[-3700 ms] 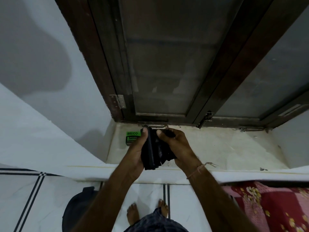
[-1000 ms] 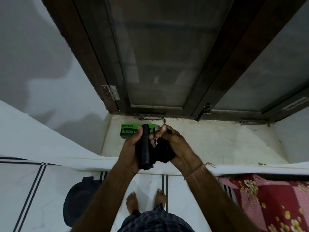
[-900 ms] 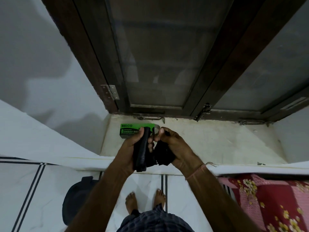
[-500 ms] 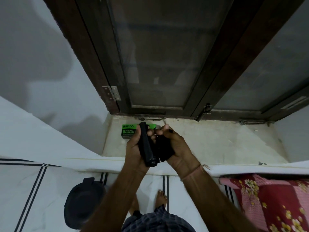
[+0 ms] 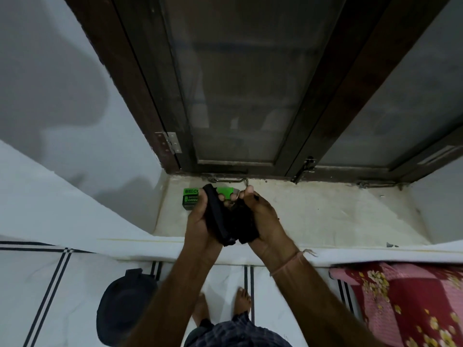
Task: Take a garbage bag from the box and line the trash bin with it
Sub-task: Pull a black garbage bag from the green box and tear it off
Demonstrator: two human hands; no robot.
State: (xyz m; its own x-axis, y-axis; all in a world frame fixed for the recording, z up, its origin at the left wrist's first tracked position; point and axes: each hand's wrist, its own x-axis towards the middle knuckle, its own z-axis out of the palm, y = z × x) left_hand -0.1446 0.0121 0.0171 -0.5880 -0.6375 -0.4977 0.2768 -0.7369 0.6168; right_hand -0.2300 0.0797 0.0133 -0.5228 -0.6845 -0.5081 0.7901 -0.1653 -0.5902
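Note:
A black roll of garbage bags (image 5: pixel 218 219) is held over the window sill. My left hand (image 5: pixel 200 221) is closed around the roll. My right hand (image 5: pixel 260 219) grips a loose black bag (image 5: pixel 244 226) that hangs from the roll's right side, with its fingertips pinching the top edge. The green garbage bag box (image 5: pixel 191 199) lies on the sill just behind my left hand, partly hidden by it. A dark round trash bin (image 5: pixel 125 311) stands on the floor at the lower left, below the sill.
The cream stone sill (image 5: pixel 325 216) runs along a dark wooden window frame (image 5: pixel 313 136) with a metal latch (image 5: pixel 233 181). A red floral bedspread (image 5: pixel 406 304) lies at the lower right. My bare feet (image 5: pixel 225 306) stand on white tiled floor with black stripes.
Both hands have kept hold of the roll and worked at it. The roll has tilted, and the loose bag is bunched tighter in my right hand. The view has shifted slightly.

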